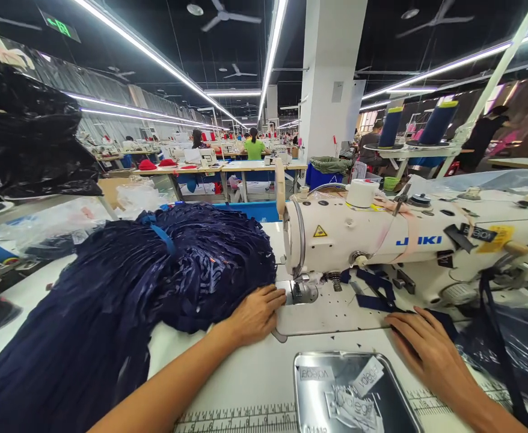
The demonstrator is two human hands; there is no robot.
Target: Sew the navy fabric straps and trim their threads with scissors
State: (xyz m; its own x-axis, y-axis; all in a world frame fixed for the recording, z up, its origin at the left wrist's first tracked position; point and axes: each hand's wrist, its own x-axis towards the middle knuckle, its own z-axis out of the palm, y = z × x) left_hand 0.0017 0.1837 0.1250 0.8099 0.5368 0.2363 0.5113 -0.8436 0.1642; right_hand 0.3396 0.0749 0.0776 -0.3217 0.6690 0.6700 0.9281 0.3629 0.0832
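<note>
My left hand (259, 311) lies palm down at the left edge of the sewing machine's needle plate (306, 293), fingers stretched out beside the navy bundle. That large bundle of navy fabric pieces (192, 264), tied with a blue strip (162, 237), spreads over the table's left side. My right hand (429, 346) rests palm down on the machine bed, fingers extended, fingertips at some navy fabric strips (376, 294). The white sewing machine (363, 225) stands above and between both hands. No held item shows in either hand; the undersides of the fingers are hidden.
A metal tray (302, 391) with printed labels (356, 406) sits at the front, over a ruler strip (241, 418). Clear plastic with navy fabric (512, 343) lies right. Navy thread cones (438, 123) stand behind the machine. A black plastic bag (29, 132) hangs left. Other people work farther back.
</note>
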